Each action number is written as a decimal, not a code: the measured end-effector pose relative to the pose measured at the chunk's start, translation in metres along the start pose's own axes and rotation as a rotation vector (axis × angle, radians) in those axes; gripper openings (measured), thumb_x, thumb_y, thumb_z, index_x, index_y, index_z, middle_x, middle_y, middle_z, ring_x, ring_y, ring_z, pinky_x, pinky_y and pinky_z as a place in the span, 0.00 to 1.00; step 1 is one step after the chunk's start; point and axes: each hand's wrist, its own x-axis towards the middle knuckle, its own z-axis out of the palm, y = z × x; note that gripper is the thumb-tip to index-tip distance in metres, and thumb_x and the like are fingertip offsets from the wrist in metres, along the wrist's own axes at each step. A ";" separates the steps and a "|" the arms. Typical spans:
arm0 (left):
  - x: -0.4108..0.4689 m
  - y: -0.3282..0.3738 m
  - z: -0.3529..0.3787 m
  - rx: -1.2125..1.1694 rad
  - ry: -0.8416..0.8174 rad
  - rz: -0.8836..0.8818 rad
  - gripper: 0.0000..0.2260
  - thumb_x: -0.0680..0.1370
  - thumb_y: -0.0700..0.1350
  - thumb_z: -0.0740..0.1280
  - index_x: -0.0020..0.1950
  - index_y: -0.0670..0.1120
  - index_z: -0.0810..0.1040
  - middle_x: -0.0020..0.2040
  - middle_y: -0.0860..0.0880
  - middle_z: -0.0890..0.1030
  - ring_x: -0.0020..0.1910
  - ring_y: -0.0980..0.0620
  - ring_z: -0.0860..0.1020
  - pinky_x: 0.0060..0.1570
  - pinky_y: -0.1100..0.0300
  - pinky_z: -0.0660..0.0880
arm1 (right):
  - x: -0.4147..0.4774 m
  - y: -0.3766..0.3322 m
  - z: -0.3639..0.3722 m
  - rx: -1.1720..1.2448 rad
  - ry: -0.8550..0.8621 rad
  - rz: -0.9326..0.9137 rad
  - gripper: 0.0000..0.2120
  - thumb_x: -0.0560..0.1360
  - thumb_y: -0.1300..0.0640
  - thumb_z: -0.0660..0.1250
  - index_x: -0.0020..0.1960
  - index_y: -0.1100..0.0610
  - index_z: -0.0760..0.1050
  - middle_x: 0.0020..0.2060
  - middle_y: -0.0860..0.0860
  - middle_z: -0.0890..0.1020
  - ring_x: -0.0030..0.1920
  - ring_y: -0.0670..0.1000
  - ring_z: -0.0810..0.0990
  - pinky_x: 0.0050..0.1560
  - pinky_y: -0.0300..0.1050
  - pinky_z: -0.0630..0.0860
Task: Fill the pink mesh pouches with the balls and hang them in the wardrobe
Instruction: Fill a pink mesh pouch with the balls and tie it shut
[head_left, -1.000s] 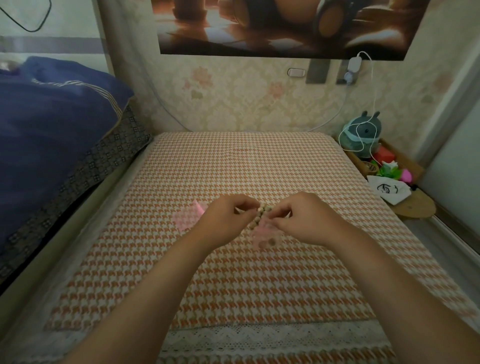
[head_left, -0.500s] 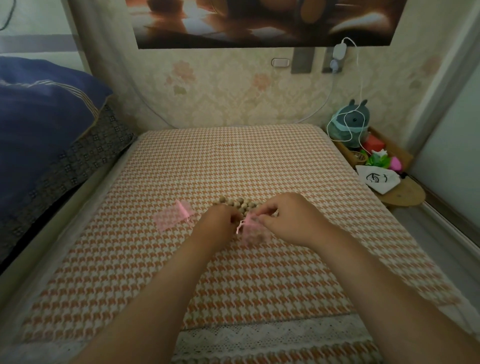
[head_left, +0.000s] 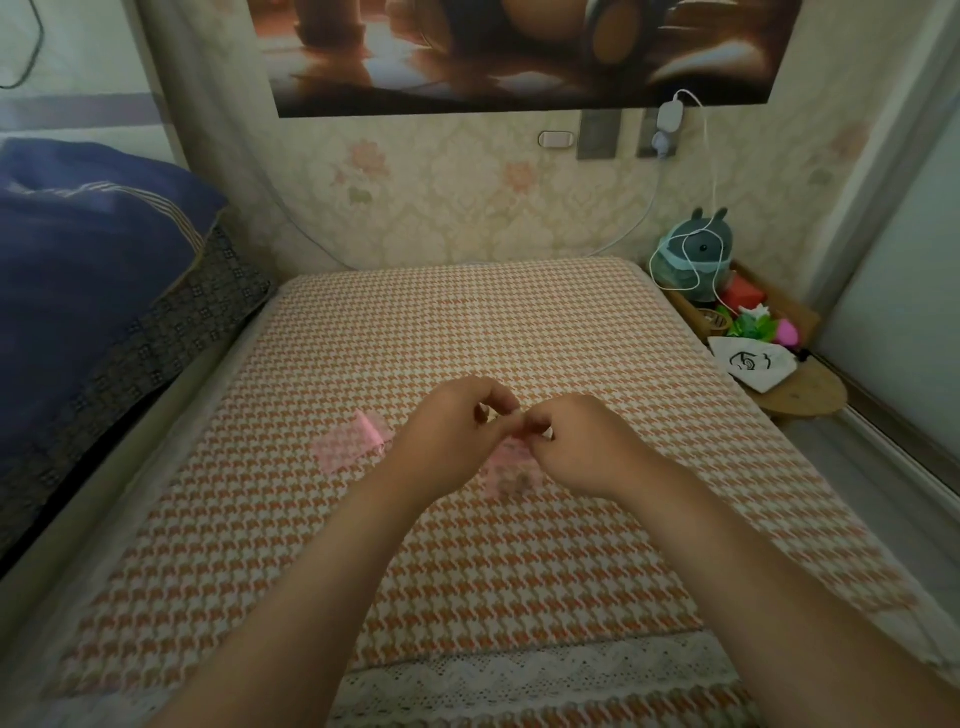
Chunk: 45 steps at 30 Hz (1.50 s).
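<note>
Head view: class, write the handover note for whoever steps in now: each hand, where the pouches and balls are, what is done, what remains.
Hands: left hand and right hand both pinch the top of one pink mesh pouch above the bed cover.
The second pouch lies on the cover, left of the hands.
No loose balls in view.
Done: held pouch seems to contain something dark, blurred.
Remaining: close it, fill the second, hang both in the wardrobe, not in view.

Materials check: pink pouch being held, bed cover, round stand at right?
Pouch: sheer pink mesh, probably organza; the cover's pattern shows through.
Bed cover: matte woven fabric, orange-and-cream houndstooth, with lace trim.
Stand: tan, likely wood or bamboo; grain too blurred.
</note>
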 end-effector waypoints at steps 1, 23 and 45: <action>-0.001 -0.001 0.002 0.031 -0.015 0.008 0.02 0.76 0.52 0.71 0.46 0.56 0.81 0.45 0.59 0.80 0.44 0.59 0.78 0.43 0.64 0.75 | 0.000 0.000 0.000 -0.011 0.001 0.006 0.11 0.81 0.54 0.62 0.55 0.47 0.84 0.40 0.44 0.84 0.34 0.45 0.79 0.35 0.43 0.74; -0.016 -0.015 -0.037 0.098 0.010 -0.264 0.04 0.74 0.45 0.72 0.40 0.51 0.85 0.37 0.56 0.83 0.35 0.62 0.78 0.32 0.69 0.71 | 0.017 -0.010 0.019 0.320 0.153 0.026 0.10 0.83 0.56 0.62 0.51 0.47 0.82 0.43 0.42 0.84 0.34 0.41 0.81 0.36 0.42 0.78; -0.024 -0.042 -0.051 0.073 -0.116 -0.220 0.13 0.76 0.41 0.68 0.60 0.48 0.82 0.60 0.52 0.81 0.50 0.57 0.78 0.43 0.70 0.72 | 0.042 -0.012 0.059 -0.382 -0.024 0.049 0.07 0.78 0.53 0.68 0.52 0.47 0.84 0.48 0.46 0.84 0.46 0.50 0.82 0.44 0.46 0.80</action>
